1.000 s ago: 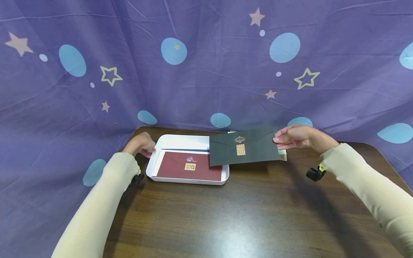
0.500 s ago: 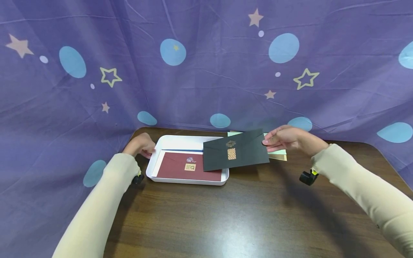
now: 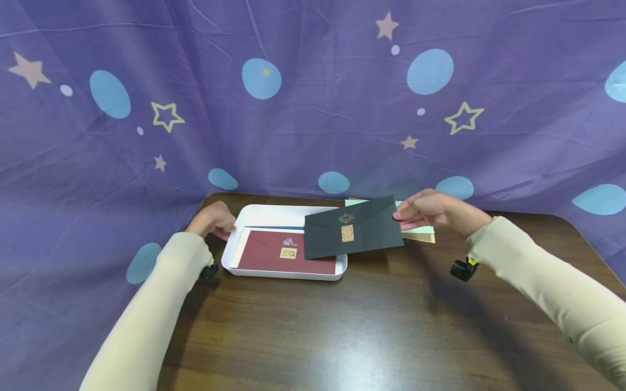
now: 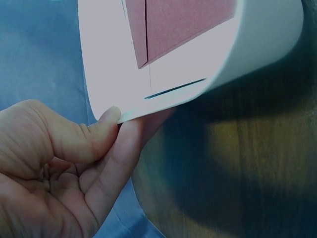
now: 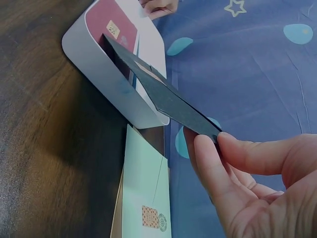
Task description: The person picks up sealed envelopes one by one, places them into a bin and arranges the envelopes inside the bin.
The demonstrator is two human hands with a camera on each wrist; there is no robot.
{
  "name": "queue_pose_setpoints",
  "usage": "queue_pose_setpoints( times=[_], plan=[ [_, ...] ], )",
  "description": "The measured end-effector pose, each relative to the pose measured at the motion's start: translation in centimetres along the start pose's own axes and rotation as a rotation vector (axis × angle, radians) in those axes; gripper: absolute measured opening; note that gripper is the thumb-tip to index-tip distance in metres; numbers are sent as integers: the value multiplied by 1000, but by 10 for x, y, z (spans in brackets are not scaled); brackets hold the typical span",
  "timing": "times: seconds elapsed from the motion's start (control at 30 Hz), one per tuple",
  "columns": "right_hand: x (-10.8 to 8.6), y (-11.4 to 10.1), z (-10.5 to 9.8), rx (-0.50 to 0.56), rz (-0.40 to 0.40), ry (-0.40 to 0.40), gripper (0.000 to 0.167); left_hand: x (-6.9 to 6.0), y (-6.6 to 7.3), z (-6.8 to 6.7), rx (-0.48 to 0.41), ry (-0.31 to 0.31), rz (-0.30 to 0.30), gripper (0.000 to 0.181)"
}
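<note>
My left hand [image 3: 216,219] pinches the left rim of a white tray [image 3: 283,276], thumb inside and fingers outside, as the left wrist view shows. Inside the tray a dark red envelope [image 3: 264,250] with a tan sticker lies on white paper, and a blue edge shows behind it. Between thumb and fingers, my right hand [image 3: 424,209] holds the right end of a black envelope [image 3: 374,231]. That envelope is tilted, its left end over the tray's right part and covering some of the red envelope. In the right wrist view its far tip [image 5: 110,42] is near the red envelope.
Right of the tray lies a mint green envelope [image 5: 141,183] with a tan one [image 3: 425,238] beneath it, partly hidden by the black envelope. The brown wooden table [image 3: 303,336] extends toward me. A purple patterned cloth [image 3: 313,108] hangs behind the table.
My right hand has moved left with the black envelope, which now reaches further over the tray and tilts more. More of the mint envelope shows. The left hand and tray have stayed put.
</note>
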State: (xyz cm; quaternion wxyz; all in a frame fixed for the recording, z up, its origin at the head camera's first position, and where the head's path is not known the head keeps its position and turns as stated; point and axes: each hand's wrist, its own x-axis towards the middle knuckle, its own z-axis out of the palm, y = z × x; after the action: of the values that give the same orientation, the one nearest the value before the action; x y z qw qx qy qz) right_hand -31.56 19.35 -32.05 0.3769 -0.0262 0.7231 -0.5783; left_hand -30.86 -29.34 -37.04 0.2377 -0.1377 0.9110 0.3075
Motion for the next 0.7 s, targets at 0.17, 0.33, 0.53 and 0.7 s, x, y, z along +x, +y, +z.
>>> queue_pose_setpoints(
  times=[0.17, 0.33, 0.53, 0.7],
  plan=[
    [1, 0, 2, -4, 2, 15, 13, 2, -1, 0, 24, 12, 1, 18],
    [3, -3, 9, -28, -9, 34, 11, 1, -1, 1, 34, 21, 4, 18],
    [6, -8, 22, -58, -25, 57, 7, 3, -2, 2, 31, 27, 6, 17],
    [11, -10, 33, -79, -40, 85, 12, 1, 0, 2, 29, 28, 8, 16]
  ],
)
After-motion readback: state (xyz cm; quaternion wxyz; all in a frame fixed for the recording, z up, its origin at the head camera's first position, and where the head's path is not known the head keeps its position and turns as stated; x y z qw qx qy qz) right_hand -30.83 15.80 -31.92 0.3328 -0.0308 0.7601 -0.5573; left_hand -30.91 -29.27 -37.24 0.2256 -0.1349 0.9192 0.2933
